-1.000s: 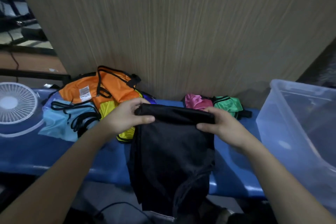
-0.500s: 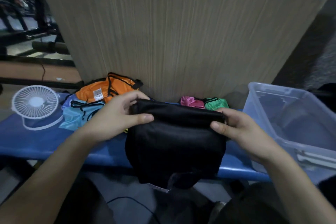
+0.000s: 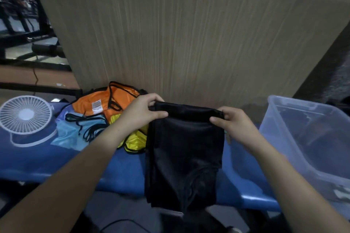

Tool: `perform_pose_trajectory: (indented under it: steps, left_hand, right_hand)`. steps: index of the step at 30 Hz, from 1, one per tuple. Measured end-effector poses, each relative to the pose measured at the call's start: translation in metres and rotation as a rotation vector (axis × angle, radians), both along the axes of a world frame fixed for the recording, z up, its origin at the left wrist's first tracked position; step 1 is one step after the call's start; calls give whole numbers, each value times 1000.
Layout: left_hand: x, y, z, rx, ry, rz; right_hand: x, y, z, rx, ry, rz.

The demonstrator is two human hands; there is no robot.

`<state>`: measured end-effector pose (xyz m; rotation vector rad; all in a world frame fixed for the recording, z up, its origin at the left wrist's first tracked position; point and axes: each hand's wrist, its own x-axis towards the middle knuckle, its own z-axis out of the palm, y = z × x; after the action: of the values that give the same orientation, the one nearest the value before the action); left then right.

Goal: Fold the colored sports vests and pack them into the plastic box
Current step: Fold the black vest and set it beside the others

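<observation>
At the left end of the blue bench (image 3: 56,164) stands a small white fan (image 3: 25,114), and just right of it, toward the back edge, lies my heap of unfolded vests: orange (image 3: 113,100) on top, light blue (image 3: 75,130) and yellow (image 3: 135,138) below. My left hand (image 3: 144,111) and my right hand (image 3: 233,125) each pinch a top corner of the black vest (image 3: 184,157), thumbs in front, so it hangs folded lengthwise past the bench's front edge. The clear plastic box (image 3: 284,130) sits at the right end, well apart from the vest.
</observation>
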<state>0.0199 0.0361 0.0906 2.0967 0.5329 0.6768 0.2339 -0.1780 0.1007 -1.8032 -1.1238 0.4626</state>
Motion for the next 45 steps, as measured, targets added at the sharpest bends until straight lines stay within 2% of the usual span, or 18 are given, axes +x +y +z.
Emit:
perform_pose_trajectory:
  steps: [6,9,14,18,20,24,32,37,42,45]
  left_hand:
    - [45,46,-43,18,111,69]
    - [56,56,-51,54,140,119]
    - [61,59,-59,94,99,214]
    - [54,41,-58,58,82,199]
    - [45,28,-56,55,57,185]
    - [18,-6,-58,149,71,130]
    - [-30,-58,-78,221,23,5]
    - [-55,-76,-94,172,131,-146]
    - [-67,-93,-104,225,257,-173]
    - [-70,-96,-108,282,305,-147]
  right_hand:
    - [25,50,-45,11,300,-62]
    - [37,68,-62,53,346,-78]
    - [47,82,-79,80,312,-65]
    - [47,75,-82,94,266,-24]
    - [44,64,-81,76,188,4]
    - [38,39,-79,-37,-110,57]
    - [11,-12,-71,1,-185,202]
    - [-4,-40,-76,-52,-198,299]
    - [-13,-50,-84,-101,-239,345]
    - [-16,-51,-89,-198,-269,362]
